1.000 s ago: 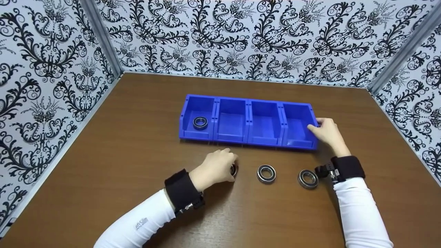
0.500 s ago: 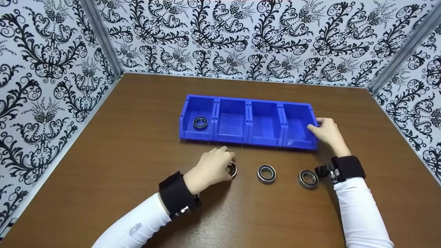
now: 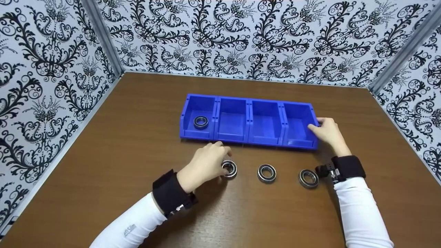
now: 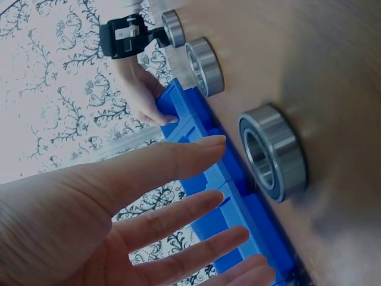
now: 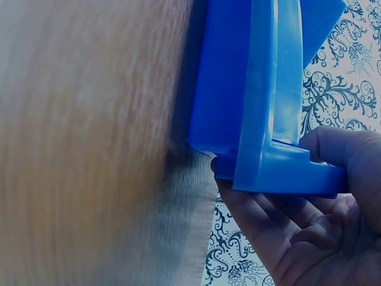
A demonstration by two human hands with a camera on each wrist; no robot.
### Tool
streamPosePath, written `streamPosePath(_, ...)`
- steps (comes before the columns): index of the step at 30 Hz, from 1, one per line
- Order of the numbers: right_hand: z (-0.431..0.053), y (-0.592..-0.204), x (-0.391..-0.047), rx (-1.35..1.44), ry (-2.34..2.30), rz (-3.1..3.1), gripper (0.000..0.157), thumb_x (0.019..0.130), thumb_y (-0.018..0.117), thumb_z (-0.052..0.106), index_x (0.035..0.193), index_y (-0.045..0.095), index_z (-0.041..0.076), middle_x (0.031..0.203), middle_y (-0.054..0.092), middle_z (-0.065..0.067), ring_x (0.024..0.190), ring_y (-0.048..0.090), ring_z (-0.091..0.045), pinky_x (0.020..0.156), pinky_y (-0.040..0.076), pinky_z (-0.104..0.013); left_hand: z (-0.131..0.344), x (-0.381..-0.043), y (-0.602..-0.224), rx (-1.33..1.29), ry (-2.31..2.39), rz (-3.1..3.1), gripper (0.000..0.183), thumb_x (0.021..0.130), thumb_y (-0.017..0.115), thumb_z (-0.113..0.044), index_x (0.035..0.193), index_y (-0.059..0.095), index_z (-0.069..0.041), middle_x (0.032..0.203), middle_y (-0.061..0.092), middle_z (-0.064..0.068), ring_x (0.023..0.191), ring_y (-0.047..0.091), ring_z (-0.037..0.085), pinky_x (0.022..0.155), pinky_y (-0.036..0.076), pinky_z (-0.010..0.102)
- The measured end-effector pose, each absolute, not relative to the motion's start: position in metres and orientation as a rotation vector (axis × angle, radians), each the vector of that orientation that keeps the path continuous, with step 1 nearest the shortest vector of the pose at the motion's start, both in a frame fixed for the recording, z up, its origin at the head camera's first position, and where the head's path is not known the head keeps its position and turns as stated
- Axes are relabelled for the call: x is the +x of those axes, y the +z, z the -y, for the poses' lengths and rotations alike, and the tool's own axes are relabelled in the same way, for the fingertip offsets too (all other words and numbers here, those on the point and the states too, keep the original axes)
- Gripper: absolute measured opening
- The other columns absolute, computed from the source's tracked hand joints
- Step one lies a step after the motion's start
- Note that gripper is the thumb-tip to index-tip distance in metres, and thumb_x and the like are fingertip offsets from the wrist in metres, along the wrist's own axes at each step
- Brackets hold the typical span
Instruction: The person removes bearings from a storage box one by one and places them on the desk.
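Note:
My left hand is beside a steel ball bearing that stands on the table. In the left wrist view its thumb and fingers are spread, apart from the bearing, and nothing is between them. My right hand grips the right side wall of a blue row of joined bins, thumb on the inner side and fingers outside. The right wrist view shows this hold on the blue plastic up close. Another bearing lies in the leftmost compartment.
Two more bearings lie on the brown table: one in the middle and one next to the right wrist's camera. Patterned wall panels enclose the back and both sides.
My left hand has let go of the bearing and drawn back to the left, its fingers spreading. The bearing shifted slightly left. My right hand has stayed on the bins.

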State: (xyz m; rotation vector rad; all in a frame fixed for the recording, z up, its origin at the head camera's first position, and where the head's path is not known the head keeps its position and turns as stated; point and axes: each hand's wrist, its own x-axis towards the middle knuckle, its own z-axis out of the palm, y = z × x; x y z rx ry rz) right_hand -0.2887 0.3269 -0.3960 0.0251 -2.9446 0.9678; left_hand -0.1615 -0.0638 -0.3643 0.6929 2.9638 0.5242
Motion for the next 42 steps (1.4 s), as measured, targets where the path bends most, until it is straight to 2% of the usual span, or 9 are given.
streamPosePath(6, -0.327, -0.396, -0.288, 0.020, 0.966, 2.945, 0.050, 0.097, 0.057, 0.020, 0.132, 0.059, -0.016, 0.123, 0.065, -0.038, 0.100, 0.069, -0.036, 0.073, 0.045, -0.017, 0.069, -0.164, -0.359, 0.670, 0.568, -2.976, 0.044, 0.076, 0.088, -0.019, 0.116, 0.072, -0.008, 0.112, 0.069, 0.015, 0.105, 0.066, 0.041, 0.085, 0.057, 0.056)
streamPosePath(13, -0.326, -0.395, -0.288, 0.019, 0.962, 2.942, 0.049, 0.097, 0.058, 0.019, 0.132, 0.059, -0.015, 0.122, 0.066, -0.037, 0.099, 0.069, -0.033, 0.072, 0.043, -0.015, 0.078, -0.170, -0.354, 0.673, 0.622, -3.007, 0.041, 0.076, 0.086, -0.011, 0.114, 0.072, -0.006, 0.106, 0.070, 0.015, 0.103, 0.066, 0.042, 0.083, 0.057, 0.056)
streamPosePath(19, -0.325, -0.395, -0.288, 0.025, 0.946, 2.932, 0.046, 0.096, 0.058, 0.019, 0.130, 0.062, -0.013, 0.119, 0.069, -0.034, 0.092, 0.068, -0.025, 0.075, 0.045, -0.021, 0.086, -0.178, -0.351, 0.644, 0.638, -3.036, 0.035, 0.077, 0.086, -0.013, 0.110, 0.074, -0.006, 0.109, 0.071, 0.015, 0.106, 0.068, 0.041, 0.087, 0.057, 0.057)
streamPosePath(29, -0.326, -0.395, -0.288, 0.025, 0.966, 2.946, 0.049, 0.098, 0.057, 0.019, 0.132, 0.059, -0.016, 0.122, 0.066, -0.038, 0.101, 0.069, -0.037, 0.075, 0.046, -0.019, 0.096, -0.194, -0.351, 0.598, 0.611, -3.113, 0.036, 0.079, 0.081, -0.010, 0.114, 0.075, -0.010, 0.116, 0.073, 0.015, 0.109, 0.069, 0.040, 0.089, 0.058, 0.057)
streamPosePath(38, -0.326, -0.396, -0.288, 0.041, 0.974, 2.942, 0.049, 0.097, 0.058, 0.019, 0.132, 0.058, -0.017, 0.122, 0.065, -0.039, 0.098, 0.071, -0.036, 0.071, 0.045, -0.016, 0.104, -0.209, -0.350, 0.525, 0.605, -3.143, 0.035, 0.082, 0.082, -0.014, 0.116, 0.074, -0.010, 0.120, 0.072, 0.014, 0.114, 0.069, 0.038, 0.089, 0.058, 0.055)
streamPosePath(42, -0.326, -0.396, -0.288, 0.044, 0.974, 2.936, 0.049, 0.097, 0.058, 0.019, 0.131, 0.059, -0.017, 0.121, 0.066, -0.039, 0.095, 0.071, -0.032, 0.072, 0.044, -0.015, 0.106, -0.217, -0.348, 0.526, 0.600, -3.162, 0.033, 0.084, 0.080, -0.014, 0.116, 0.074, -0.009, 0.115, 0.072, 0.014, 0.112, 0.069, 0.036, 0.090, 0.058, 0.054)
